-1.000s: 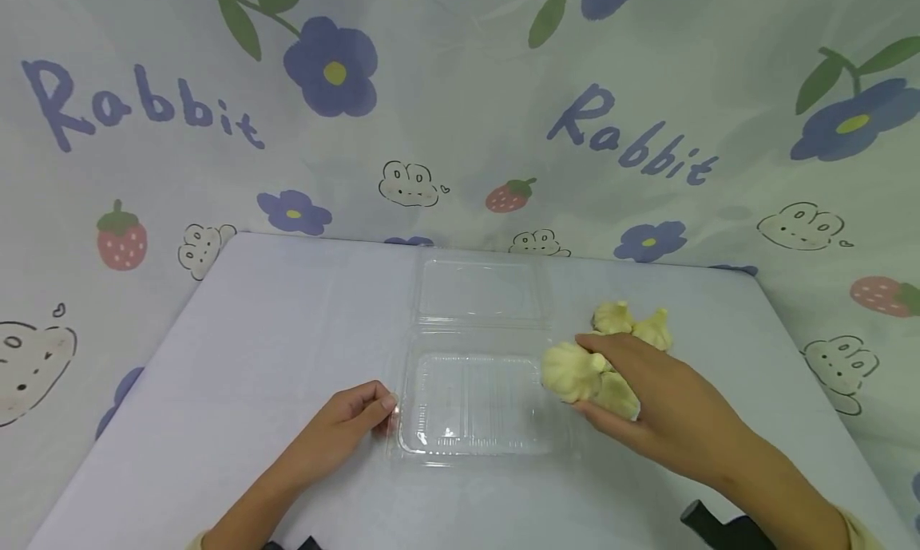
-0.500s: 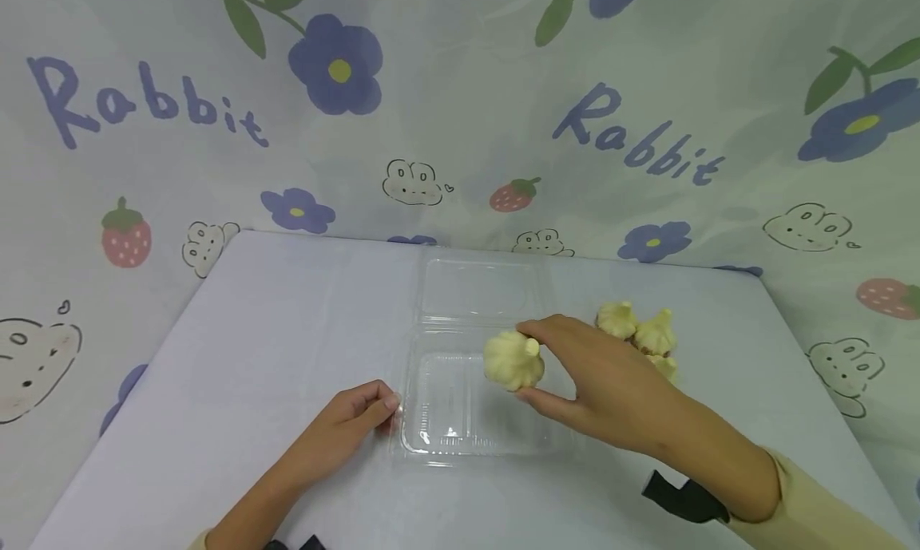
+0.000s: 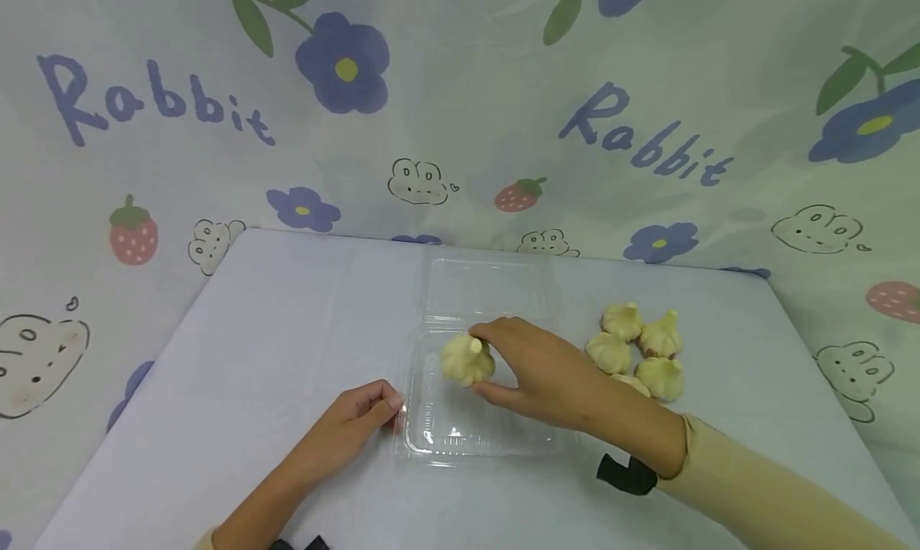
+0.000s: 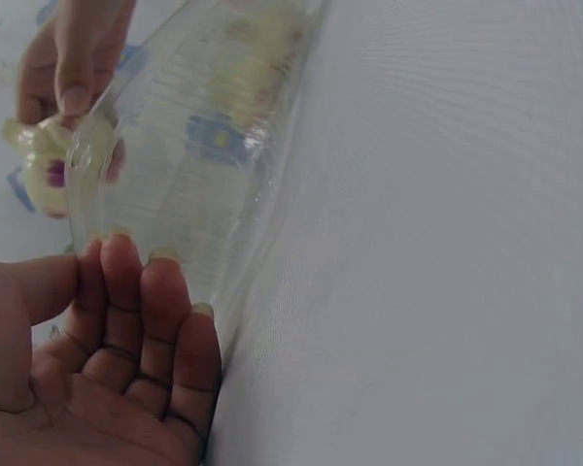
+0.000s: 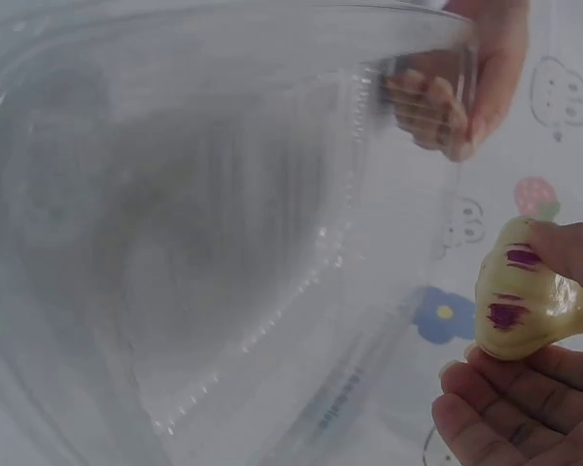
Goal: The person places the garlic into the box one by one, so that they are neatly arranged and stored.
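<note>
My right hand [image 3: 546,374] holds a pale yellow garlic bulb [image 3: 465,362] between thumb and fingers, above the left half of a clear plastic clamshell box [image 3: 489,434]. Purple streaks mark the side of this bulb [image 5: 505,306] in the right wrist view. The box lies with its lid [image 3: 492,286] folded back toward the wall. At the box's left edge, my left hand [image 3: 359,410] pinches the rim. In the left wrist view, the thumb and fingertips [image 4: 163,277] meet at that clear rim.
Several more garlic bulbs [image 3: 660,337] sit in a cluster right of the box, partly hidden by my right forearm. A white cloth covers the table [image 3: 287,318]. Behind it hangs a curtain [image 3: 460,95] printed with flowers and rabbits.
My right hand has carried the garlic bulb leftward from the cluster to over the box. More of the other bulbs now show. The left hand has kept its place at the rim.
</note>
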{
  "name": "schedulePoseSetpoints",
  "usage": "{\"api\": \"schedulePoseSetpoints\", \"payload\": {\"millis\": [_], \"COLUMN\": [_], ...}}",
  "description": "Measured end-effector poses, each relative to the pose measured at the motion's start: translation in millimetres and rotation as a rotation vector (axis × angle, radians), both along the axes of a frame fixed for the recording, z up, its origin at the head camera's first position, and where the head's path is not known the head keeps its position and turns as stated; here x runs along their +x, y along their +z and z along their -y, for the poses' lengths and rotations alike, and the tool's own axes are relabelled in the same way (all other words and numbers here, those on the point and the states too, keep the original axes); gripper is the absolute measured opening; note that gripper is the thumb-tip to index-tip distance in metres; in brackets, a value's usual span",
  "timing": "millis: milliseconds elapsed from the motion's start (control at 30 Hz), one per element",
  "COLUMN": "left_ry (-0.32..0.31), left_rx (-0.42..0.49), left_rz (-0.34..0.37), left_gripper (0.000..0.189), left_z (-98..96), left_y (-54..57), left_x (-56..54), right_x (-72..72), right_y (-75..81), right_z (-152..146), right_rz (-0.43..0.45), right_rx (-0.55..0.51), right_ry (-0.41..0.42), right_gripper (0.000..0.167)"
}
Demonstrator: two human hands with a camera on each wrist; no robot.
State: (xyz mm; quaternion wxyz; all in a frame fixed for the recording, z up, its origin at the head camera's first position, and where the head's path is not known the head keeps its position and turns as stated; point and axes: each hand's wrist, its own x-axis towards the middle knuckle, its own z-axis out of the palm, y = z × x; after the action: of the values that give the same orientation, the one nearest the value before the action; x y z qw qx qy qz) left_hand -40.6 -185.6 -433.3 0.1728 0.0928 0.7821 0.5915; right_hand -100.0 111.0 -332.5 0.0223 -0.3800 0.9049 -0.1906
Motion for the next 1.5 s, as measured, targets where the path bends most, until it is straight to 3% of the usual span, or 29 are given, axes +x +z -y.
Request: {"api": "schedulePoseSetpoints", "payload": {"millis": [433, 767, 1033, 1500], "left_ry": [-0.029, -0.097, -0.125, -0.191], "left_rx": [0.009, 0.021, 0.044, 0.059], "left_rz": [-0.001, -0.044, -0.053, -0.083], "left_gripper": [0.031, 0.029, 0.028, 0.025], "left_z": [1.7, 5.4, 8.8, 14.9], "left_y": [-2.1, -3.4, -2.7, -6.1], "left_x": [-2.7, -4.0, -3.6, -8.6], "right_x": [-10.0, -6.5, -14.6, -21.2], "right_y": [-30.5, -19.3, -10.3, -27.1], "right_z": [17, 16, 21, 39], "right_rz": [0.063, 0.082, 0.071, 0.132], "right_rx": [0.014, 0.053, 0.018, 0.050], "right_ry": [0.041, 0.070, 0.087, 0.089], "right_gripper": [0.058, 0.055, 0.054, 0.056]}}
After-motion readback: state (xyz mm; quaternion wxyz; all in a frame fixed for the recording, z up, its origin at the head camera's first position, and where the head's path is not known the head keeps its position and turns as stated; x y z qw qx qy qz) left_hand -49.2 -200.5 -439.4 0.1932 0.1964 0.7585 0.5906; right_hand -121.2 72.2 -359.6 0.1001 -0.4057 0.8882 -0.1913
